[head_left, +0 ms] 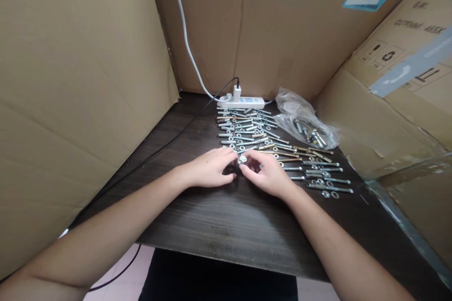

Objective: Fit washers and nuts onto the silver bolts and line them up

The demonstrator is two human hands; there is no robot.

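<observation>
Head: dark wood-grain table [219,221] under bolts [282,154]; cardboard walls [88,80] surrounding.

Bare hands [212,168] and forearms [120,221]; black clothing [219,277] below.

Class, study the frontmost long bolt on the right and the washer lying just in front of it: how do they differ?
The bolt is long and rod-like, while the washer is a small ring. The bolt has a knobbed end pointing right; the washer has no such end, just an open hole in its middle. Both are silver-coloured and lie on the dark table.
</observation>
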